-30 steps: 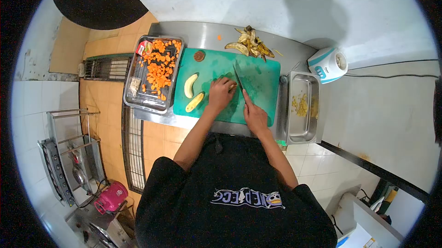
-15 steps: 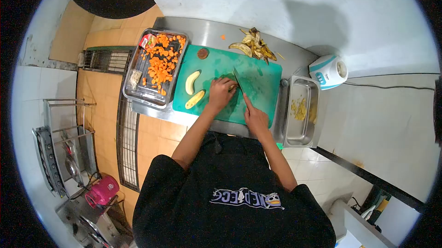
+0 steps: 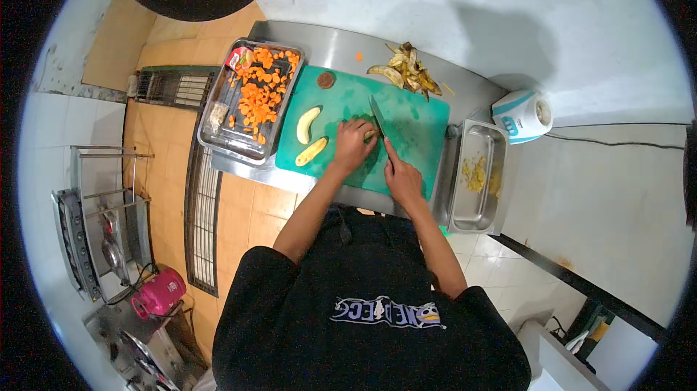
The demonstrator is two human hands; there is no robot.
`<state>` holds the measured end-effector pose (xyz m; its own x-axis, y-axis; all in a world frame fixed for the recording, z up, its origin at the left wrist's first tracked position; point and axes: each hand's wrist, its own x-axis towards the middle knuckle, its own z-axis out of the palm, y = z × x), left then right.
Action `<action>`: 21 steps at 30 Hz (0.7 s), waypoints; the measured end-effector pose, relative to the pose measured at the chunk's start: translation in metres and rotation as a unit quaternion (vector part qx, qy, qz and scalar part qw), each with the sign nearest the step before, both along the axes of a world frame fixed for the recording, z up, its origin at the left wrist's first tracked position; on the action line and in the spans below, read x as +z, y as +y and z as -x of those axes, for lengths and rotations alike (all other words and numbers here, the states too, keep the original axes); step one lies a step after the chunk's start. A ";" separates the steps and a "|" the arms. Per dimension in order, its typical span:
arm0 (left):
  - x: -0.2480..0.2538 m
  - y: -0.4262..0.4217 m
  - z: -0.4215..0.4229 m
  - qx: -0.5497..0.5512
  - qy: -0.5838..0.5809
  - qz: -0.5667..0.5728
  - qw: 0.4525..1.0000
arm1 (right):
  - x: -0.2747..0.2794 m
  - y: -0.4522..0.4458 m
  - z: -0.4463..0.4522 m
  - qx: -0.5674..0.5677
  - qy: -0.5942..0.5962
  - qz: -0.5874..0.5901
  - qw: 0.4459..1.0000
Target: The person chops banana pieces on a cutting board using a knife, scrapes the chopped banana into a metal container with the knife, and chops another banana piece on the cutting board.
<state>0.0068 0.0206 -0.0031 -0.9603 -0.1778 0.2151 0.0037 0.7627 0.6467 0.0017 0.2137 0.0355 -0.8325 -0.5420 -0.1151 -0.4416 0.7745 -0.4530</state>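
My right hand (image 3: pixel 404 179) is wrapped round the handle of a kitchen knife (image 3: pixel 377 115), its blade pointing toward the back of the green cutting board (image 3: pixel 414 129). Just left of the blade, my left hand (image 3: pixel 353 144) has its fingers curled over a banana piece (image 3: pixel 370 134), mostly covered by them. Two peeled bananas lie on the board to the left: a pale curved banana (image 3: pixel 307 124) and a yellower banana (image 3: pixel 311 151). A small round brown object (image 3: pixel 326 80) sits near the board's far left corner.
Left of the board stands a clear tray (image 3: pixel 250 156) with cut carrots (image 3: pixel 258 100) and small packets. Banana peels (image 3: pixel 411 71) lie behind the board. At right is a metal pan (image 3: pixel 462 206) holding yellow slices (image 3: pixel 474 174). A white-and-blue appliance (image 3: pixel 521 116) stands by the wall.
The whole view has shifted slightly. Both hands stay in nearly the same place on the board, with the knife still beside the left fingers.
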 end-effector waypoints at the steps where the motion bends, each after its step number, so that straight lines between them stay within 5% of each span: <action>1: 0.003 0.001 0.000 0.000 0.004 -0.011 1.000 | 0.000 0.002 -0.001 -0.002 -0.005 0.008 1.000; 21: 0.000 0.004 -0.001 0.027 0.094 -0.017 0.995 | 0.007 -0.004 0.008 -0.006 -0.018 0.033 0.999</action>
<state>0.0079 0.0249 -0.0032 -0.8925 -0.2383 0.3830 0.0869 0.7422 0.6645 -0.0061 0.2093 0.0429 -0.8348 -0.5396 -0.1091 -0.4153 0.7474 -0.5185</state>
